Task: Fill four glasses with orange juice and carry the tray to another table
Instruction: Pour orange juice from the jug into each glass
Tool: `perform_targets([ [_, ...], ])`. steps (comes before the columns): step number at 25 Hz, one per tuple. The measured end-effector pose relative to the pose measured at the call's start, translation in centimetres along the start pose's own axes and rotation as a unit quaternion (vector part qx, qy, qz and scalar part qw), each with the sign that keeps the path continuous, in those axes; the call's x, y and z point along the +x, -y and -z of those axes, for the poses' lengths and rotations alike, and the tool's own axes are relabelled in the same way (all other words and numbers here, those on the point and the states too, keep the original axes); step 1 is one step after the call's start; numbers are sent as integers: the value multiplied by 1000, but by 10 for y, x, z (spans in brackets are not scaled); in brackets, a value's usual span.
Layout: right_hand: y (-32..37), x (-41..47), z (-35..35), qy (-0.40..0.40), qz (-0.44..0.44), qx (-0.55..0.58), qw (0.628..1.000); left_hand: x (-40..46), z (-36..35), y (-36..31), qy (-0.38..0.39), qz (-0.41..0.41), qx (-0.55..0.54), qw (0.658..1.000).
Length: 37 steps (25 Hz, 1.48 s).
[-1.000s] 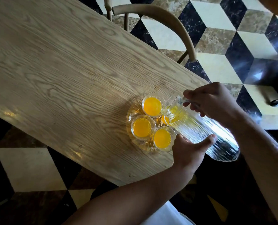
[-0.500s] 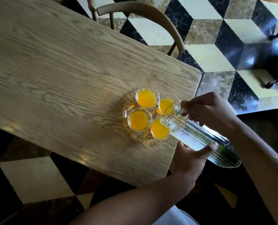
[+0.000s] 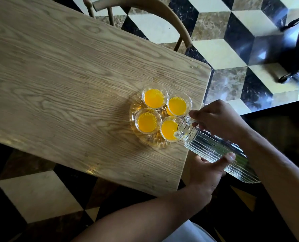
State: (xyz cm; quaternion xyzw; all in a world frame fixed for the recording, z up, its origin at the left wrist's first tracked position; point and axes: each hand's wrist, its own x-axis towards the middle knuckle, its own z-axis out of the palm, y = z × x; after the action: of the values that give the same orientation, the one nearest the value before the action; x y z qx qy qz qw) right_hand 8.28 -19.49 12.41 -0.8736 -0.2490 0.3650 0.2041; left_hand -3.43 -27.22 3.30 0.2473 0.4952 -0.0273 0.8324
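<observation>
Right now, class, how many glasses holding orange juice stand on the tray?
4, none hidden: far glass, right glass, left glass, and near glass, partly behind the jug.

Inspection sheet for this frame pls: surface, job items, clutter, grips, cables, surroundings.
Surface: wooden table, a few droplets near its far right corner.
Job's things: four glasses hold orange juice, grouped on a round glass tray near the table's right end; ribbed glass jug tilted, spout over the nearest glass, looks nearly empty.
Clutter: nothing seen.
Grips: right hand holds the jug near its spout; left hand supports the body from below.
Cables: nothing seen.
Surroundings: wooden chair at the far side, chequered tile floor, dark blurred object at upper right.
</observation>
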Motion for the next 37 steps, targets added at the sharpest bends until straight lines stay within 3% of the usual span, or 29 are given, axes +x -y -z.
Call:
perform_targets([
  [17, 17, 15, -9, 29, -55, -66, 996, -9, 2, -13, 64, 76, -42, 994],
  [25, 31, 12, -15, 40, -47, -106, 992, -16, 3, -19, 69, 64, -75, 993],
  [32, 26, -1, -2, 1, -49, -11, 999, -14, 13, -14, 29, 8, 52, 998],
  [37, 10, -36, 15, -45, -11, 74, 996, -19, 20, -7, -12, -62, 193, 979],
])
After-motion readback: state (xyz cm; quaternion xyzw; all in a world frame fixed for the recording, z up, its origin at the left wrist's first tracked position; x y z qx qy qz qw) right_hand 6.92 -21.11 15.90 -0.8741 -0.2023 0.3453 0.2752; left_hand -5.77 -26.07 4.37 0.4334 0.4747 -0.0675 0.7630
